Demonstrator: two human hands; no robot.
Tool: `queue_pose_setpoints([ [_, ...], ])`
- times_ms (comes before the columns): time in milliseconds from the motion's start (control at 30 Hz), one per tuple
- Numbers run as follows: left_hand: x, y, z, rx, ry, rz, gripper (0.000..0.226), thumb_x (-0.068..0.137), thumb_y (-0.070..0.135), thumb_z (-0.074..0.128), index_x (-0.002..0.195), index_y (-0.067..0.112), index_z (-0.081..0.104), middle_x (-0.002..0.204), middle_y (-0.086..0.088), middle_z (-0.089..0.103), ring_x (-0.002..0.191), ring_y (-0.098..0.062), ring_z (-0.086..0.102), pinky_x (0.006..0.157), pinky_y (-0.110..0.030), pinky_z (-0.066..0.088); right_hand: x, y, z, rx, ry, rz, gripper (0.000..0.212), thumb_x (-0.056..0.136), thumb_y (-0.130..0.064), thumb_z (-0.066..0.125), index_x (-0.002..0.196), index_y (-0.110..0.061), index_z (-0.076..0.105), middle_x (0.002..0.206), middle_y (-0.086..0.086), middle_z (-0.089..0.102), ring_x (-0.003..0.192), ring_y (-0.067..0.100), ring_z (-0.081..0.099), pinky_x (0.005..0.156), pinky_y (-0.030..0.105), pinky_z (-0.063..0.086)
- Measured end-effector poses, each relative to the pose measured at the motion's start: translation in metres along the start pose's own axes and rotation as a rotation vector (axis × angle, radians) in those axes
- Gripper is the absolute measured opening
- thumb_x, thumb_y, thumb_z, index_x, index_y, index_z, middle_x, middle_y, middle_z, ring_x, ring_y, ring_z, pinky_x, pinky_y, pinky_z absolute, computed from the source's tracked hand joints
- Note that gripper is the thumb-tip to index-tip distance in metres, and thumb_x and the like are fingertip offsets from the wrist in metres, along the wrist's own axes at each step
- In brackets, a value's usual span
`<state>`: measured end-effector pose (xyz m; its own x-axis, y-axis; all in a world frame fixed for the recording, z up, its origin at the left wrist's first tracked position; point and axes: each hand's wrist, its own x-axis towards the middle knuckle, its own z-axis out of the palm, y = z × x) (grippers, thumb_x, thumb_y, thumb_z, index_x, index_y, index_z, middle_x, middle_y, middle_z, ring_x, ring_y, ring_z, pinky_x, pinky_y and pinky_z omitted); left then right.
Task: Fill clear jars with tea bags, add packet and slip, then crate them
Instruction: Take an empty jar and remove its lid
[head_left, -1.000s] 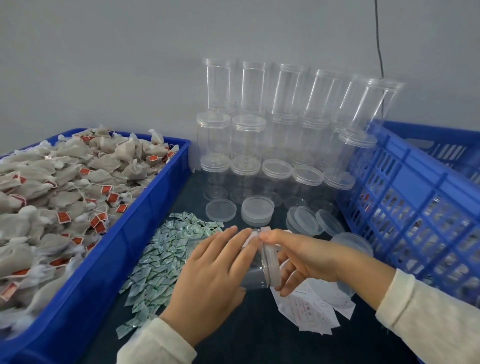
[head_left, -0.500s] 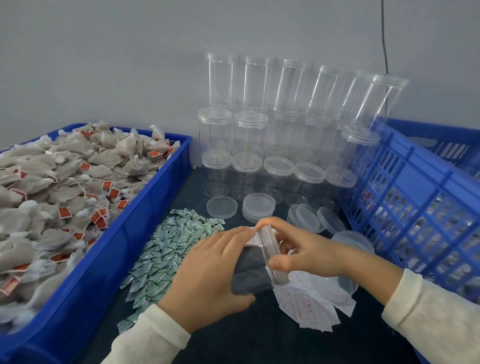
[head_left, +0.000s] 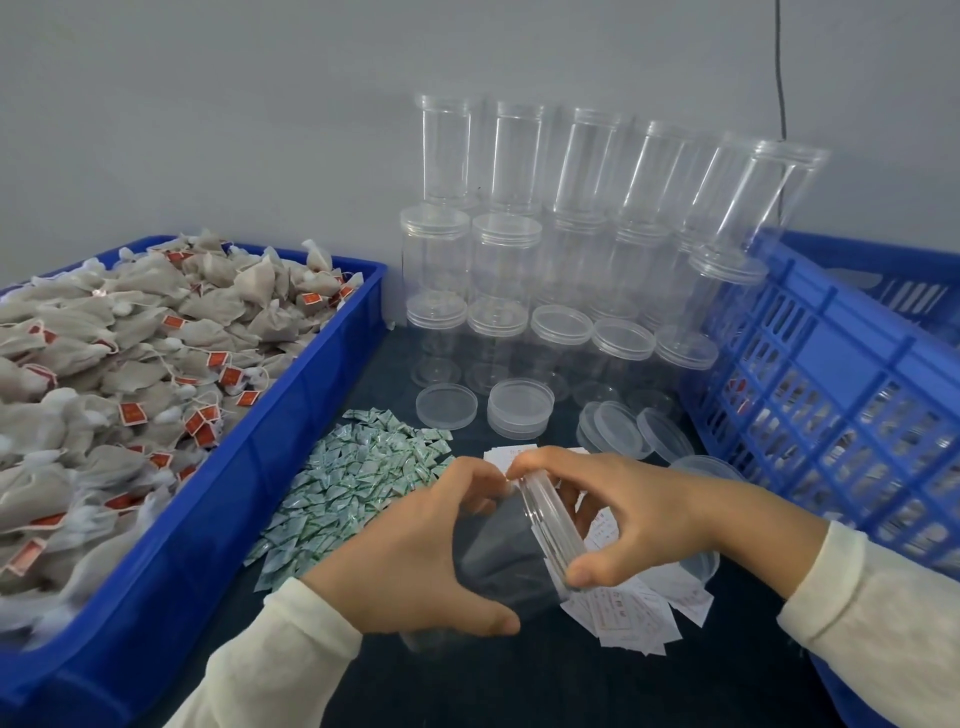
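Between both hands (head_left: 410, 561), clear jar (head_left: 498, 551), seemingly empty

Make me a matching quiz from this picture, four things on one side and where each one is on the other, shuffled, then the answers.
Things:
1. tea bags
2. packets
3. slips
4. jar

Places:
A. loose pile on the table beside the left bin
B. held on its side in both hands
C. heaped in the left blue bin
D. spread on the table under the right hand

Pairs: 1-C, 2-A, 3-D, 4-B
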<state>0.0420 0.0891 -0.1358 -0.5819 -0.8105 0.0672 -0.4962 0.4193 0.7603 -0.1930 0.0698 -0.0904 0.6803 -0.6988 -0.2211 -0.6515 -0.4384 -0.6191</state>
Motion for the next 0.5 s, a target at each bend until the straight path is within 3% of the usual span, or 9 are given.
queue_pose_setpoints([
  [67,-0.001,-0.006,-0.002,-0.152,-0.084,-0.028,0.087,0.055,0.034,0.09,0.124,0.04,0.038,0.12,0.028,0.052,0.116,0.01,0.048,0.098,-0.012,0.041,-0.004,-0.004,-0.001,-0.036,-0.01,-0.064,0.071,0.066,-0.043,0.069,0.129,-0.048,0.036,0.117,-0.022,0.048,0.106,0.01,0.054,0.091,0.027,0.048],
  [167,-0.01,-0.013,-0.004,-0.39,-0.139,-0.031,0.088,0.054,0.025,0.09,0.129,0.025,0.044,0.129,0.005,0.058,0.122,-0.015,0.055,0.105,-0.034,0.043,-0.012,-0.007,-0.009,-0.035,0.025,-0.147,0.072,0.065,-0.044,0.072,0.125,-0.057,0.034,0.122,-0.027,0.045,0.115,0.008,0.051,0.097,0.023,0.045],
  [267,-0.014,-0.021,0.0,-0.471,-0.07,0.026,0.093,0.056,0.027,0.09,0.135,0.02,0.041,0.135,0.006,0.056,0.128,-0.016,0.051,0.108,-0.031,0.041,-0.015,-0.008,-0.022,0.048,0.068,-0.129,0.075,0.063,-0.051,0.073,0.123,-0.066,0.031,0.126,-0.03,0.043,0.12,0.002,0.05,0.102,0.021,0.044],
  [333,-0.014,-0.023,0.002,-0.479,0.012,0.042,0.1,0.052,0.039,0.092,0.136,0.022,0.04,0.135,0.011,0.055,0.128,-0.013,0.051,0.107,-0.027,0.04,-0.008,-0.009,-0.031,0.075,0.125,-0.137,0.074,0.061,-0.05,0.074,0.119,-0.068,0.032,0.124,-0.032,0.042,0.116,0.001,0.054,0.098,0.015,0.044],
  [500,-0.01,-0.028,0.014,-0.482,0.156,0.091,0.096,0.055,0.041,0.09,0.135,0.026,0.04,0.138,0.015,0.052,0.131,-0.006,0.046,0.106,-0.018,0.037,0.031,-0.005,-0.059,0.152,0.279,-0.095,0.073,0.058,-0.056,0.076,0.115,-0.072,0.034,0.135,-0.018,0.039,0.104,0.007,0.063,0.085,0.026,0.055],
])
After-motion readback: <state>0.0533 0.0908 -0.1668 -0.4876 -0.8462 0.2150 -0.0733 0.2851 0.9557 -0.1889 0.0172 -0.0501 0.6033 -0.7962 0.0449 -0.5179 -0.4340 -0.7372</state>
